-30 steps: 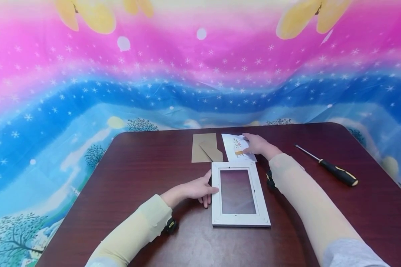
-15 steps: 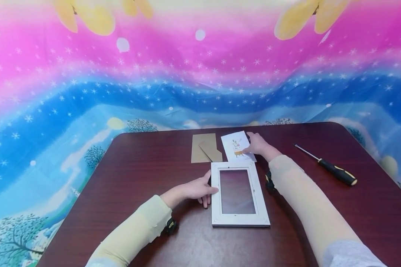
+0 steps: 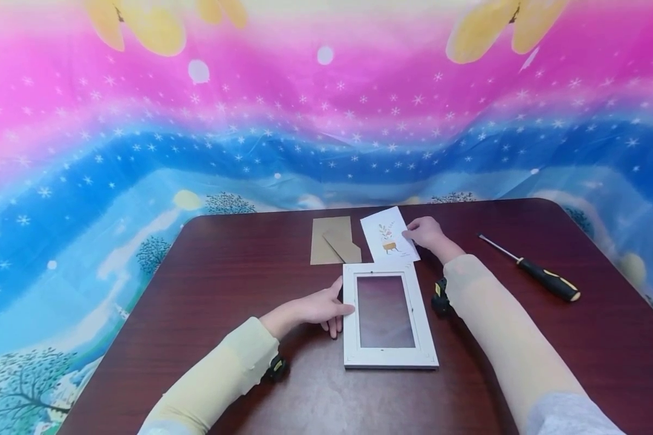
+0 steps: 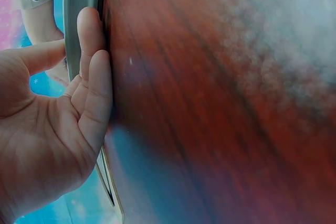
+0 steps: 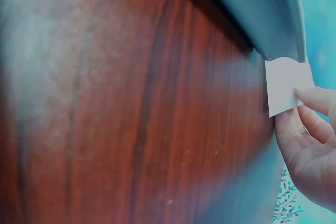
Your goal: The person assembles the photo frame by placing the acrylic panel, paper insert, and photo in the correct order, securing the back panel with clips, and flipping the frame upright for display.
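A white picture frame [image 3: 424, 326] lies flat on the dark red-brown table, its rectangular window facing up. My left hand [image 3: 323, 307] rests at the frame's left side, thumb on its edge. In the left wrist view the fingers [image 4: 97, 90] are extended along the frame's side, close to the tabletop. With thumb and fingers, my right hand [image 3: 427, 234] pinches the right edge of a white print [image 3: 378, 232] showing a plant in an orange-brown pot. The print is tilted just behind the frame's far edge. In the right wrist view, the thumb presses the paper [image 5: 283, 85] against the fingers.
A brown backing board [image 3: 326, 244] with its stand leg lies behind the frame, left of the print. To the right lies a screwdriver [image 3: 546, 279] with a black and yellow handle. A colourful patterned cloth [image 3: 277, 121] hangs beyond the table's far edge.
My right hand has shifted slightly right along the print and now pinches its edge. The print has flattened out and turned, its top edge rising on the right. The left hand has stayed put.
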